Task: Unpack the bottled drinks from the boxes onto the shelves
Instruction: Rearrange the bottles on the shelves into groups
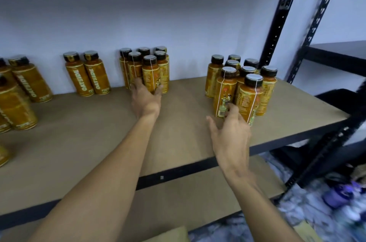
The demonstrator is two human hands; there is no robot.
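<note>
Where bottles (151,72) stand — brown shelf (83,135)

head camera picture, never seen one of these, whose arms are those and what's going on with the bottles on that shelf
There is no machine here: a person wears one wide-angle camera on the head, looking forward and down, so these are their own bare arms. The left hand touches the base of a cluster of orange black-capped bottles. The right hand has fingertips against a second, nearer cluster of the same bottles. Neither hand is lifting anything. All stand on the brown board shelf of a black metal rack, with more bottles at the left.
</note>
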